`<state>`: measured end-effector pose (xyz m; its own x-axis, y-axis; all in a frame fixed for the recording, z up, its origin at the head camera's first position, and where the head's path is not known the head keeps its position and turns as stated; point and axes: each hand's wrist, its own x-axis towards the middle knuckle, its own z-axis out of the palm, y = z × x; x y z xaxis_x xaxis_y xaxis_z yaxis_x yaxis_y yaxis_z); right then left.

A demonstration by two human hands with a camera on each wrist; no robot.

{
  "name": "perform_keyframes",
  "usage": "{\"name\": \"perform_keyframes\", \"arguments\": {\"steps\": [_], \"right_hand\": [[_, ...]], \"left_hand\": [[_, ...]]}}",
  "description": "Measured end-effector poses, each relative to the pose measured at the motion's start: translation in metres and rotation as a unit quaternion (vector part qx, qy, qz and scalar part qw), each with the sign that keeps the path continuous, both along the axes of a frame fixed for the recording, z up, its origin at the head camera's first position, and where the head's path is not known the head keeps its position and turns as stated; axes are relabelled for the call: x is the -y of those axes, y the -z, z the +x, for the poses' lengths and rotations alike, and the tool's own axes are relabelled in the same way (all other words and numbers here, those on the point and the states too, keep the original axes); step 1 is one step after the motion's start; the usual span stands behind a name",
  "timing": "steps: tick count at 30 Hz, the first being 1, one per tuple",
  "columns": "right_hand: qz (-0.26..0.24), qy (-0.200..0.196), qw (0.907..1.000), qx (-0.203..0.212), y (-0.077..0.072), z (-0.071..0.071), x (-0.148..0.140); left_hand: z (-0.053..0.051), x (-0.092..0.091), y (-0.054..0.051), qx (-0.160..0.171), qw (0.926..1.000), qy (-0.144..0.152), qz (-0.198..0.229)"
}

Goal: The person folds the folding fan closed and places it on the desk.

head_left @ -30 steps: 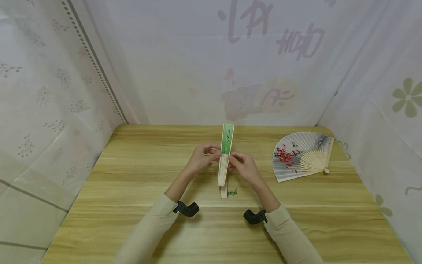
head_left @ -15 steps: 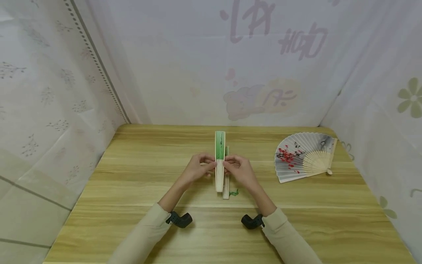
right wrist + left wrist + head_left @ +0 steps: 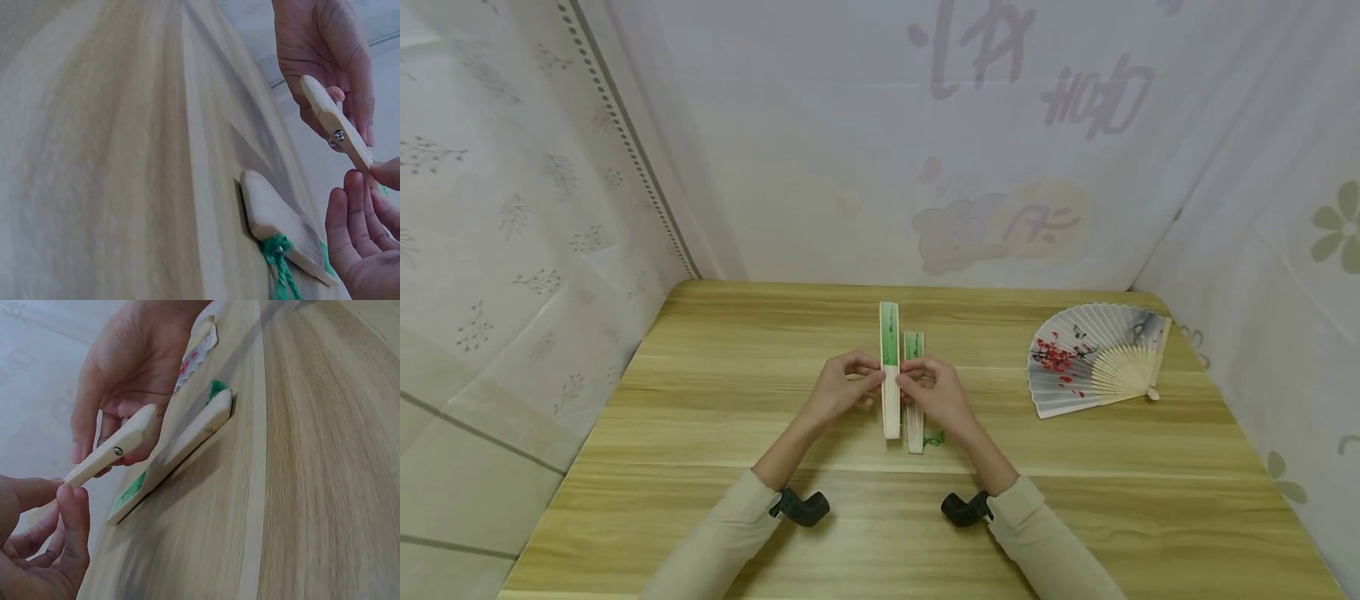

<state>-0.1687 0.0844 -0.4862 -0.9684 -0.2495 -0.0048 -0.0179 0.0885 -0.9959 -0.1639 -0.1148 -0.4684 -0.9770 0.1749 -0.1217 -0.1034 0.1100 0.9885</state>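
Left hand [image 3: 842,387] and right hand [image 3: 938,396] pinched a folded green-and-cream wooden fan [image 3: 890,367], shifted left of the now better-exposed green-tasselled folded fan [image 3: 915,423].

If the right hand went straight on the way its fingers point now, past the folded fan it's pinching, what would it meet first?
Probably the left hand, which pinches the opposite edge of that folded fan, though exact depth is hard to judge.

The narrow, folded green-and-cream fan [image 3: 890,377] has matt, pale wooden ribs [image 3: 891,410] and a shiny round metal rivet [image 3: 118,451]; the green twisted-thread tassel [image 3: 275,247] looks fibrous; the yellow-brown wood-grained tabletop [image 3: 692,425] is smooth; the white printed cloth backdrop [image 3: 775,167] looks matt
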Motion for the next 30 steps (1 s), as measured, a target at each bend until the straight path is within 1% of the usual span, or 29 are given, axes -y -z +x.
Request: {"name": "perform_keyframes", "arguments": {"steps": [5, 8, 11, 15, 19, 20, 25, 26, 27, 30], "right_hand": [[-0.004, -0.022, 0.9998, 0.0, 0.003, 0.0, 0.007], [-0.013, -0.028, 0.9995, -0.003, 0.004, 0.0, 0.012], [-0.013, -0.032, 0.9994, -0.003, 0.005, -0.001, 0.017], [-0.009, -0.034, 0.9994, -0.002, 0.007, -0.001, 0.023], [-0.001, -0.031, 0.9995, 0.002, 0.008, -0.001, 0.029], [0.001, -0.035, 0.9994, 0.002, 0.003, 0.001, 0.031], [0.006, -0.047, 0.9989, 0.009, 0.0, 0.001, 0.038], [0.006, -0.046, 0.9989, 0.011, 0.0, 0.002, 0.039], [0.007, -0.043, 0.999, 0.012, 0.006, 0.0, 0.041], [0.008, -0.035, 0.9993, 0.015, 0.007, 0.001, 0.045]], "left_hand": [[0.002, 0.008, 0.002, -0.001, 0.9999, -0.015, -0.005], [0.003, 0.013, 0.003, 0.002, 0.9997, -0.022, -0.013], [0.005, 0.017, 0.005, 0.003, 0.9993, -0.032, -0.019], [0.007, 0.023, 0.008, -0.004, 0.9988, -0.04, -0.029], [0.01, 0.028, 0.009, -0.006, 0.9985, -0.045, -0.032], [0.01, 0.029, 0.009, -0.007, 0.9984, -0.046, -0.033], [0.012, 0.035, 0.009, -0.014, 0.9978, -0.048, -0.043], [0.012, 0.036, 0.01, -0.016, 0.9976, -0.048, -0.047], [0.012, 0.037, 0.01, -0.018, 0.9975, -0.047, -0.05], [0.014, 0.04, 0.011, -0.022, 0.9971, -0.045, -0.057]]}}
